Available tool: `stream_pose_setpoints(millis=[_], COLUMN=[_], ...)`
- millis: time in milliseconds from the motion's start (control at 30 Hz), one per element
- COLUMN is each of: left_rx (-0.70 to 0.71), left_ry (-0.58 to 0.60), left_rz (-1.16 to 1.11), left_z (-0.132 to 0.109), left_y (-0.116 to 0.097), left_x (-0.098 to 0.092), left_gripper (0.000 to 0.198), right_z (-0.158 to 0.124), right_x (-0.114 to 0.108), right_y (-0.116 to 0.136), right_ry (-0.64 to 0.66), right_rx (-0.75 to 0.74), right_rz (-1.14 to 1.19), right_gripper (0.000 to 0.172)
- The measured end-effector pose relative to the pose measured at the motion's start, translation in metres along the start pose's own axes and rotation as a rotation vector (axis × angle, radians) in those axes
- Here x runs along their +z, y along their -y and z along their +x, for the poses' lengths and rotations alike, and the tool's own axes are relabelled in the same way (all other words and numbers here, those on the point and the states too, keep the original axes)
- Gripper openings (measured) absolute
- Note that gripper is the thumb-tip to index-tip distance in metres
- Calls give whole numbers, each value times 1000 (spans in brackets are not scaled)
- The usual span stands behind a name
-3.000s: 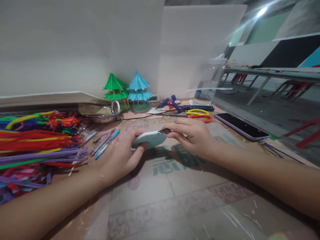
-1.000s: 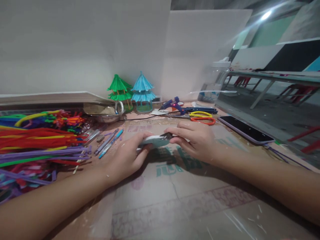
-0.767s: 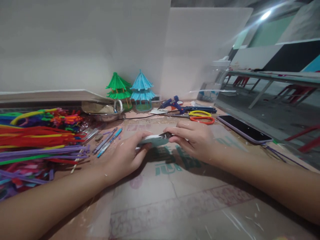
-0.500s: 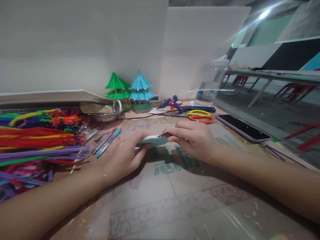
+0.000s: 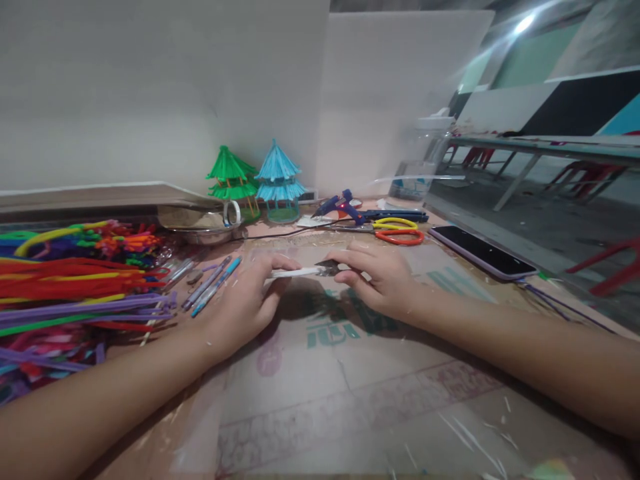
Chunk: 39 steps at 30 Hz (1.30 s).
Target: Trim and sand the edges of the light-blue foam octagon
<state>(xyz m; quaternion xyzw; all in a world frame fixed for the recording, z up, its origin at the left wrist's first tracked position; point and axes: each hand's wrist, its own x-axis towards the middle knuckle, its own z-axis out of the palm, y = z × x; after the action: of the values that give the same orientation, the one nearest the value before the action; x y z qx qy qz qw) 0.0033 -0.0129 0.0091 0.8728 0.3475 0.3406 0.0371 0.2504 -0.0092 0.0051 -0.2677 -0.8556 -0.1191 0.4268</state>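
Note:
Over the cardboard sheet [image 5: 350, 393], my left hand [image 5: 245, 300] pinches the left end of a thin, flat white piece [image 5: 297, 273] between thumb and fingers. Its narrow edge faces me. At its right end is a small dark grey piece [image 5: 328, 268], pinched by the closed fingertips of my right hand [image 5: 383, 280]. The dark piece touches or overlaps the white one; its exact kind is too blurred to tell. Both forearms rest low over the table.
Bundles of coloured pipe cleaners [image 5: 75, 277] lie left, beside pens [image 5: 216, 287]. Behind stand a metal bowl [image 5: 210, 235], a green model pavilion [image 5: 233, 173] and a blue one [image 5: 278, 175]. A glue gun [image 5: 343, 207], scissors [image 5: 399, 230] and a phone [image 5: 483, 252] lie at the back right.
The white piece has tilted, from showing some of its pale flat face to nearly edge-on. Both hands still hold on; the whole view has shifted slightly.

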Motion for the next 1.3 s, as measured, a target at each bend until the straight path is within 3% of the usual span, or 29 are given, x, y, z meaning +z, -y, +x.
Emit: stream_pose_setpoints(millis=[333, 1300], left_rx=[84, 25], left_ry=[37, 81], left_rz=[0, 7], left_z=[1, 1], left_y=[5, 3], left_x=[1, 0], left_gripper=[38, 35], right_z=[-1, 0], right_x=[-1, -1], right_y=[-1, -2], right_ry=[33, 38], right_rx=[-58, -69], right_rz=[-50, -80], right_gripper=[34, 37])
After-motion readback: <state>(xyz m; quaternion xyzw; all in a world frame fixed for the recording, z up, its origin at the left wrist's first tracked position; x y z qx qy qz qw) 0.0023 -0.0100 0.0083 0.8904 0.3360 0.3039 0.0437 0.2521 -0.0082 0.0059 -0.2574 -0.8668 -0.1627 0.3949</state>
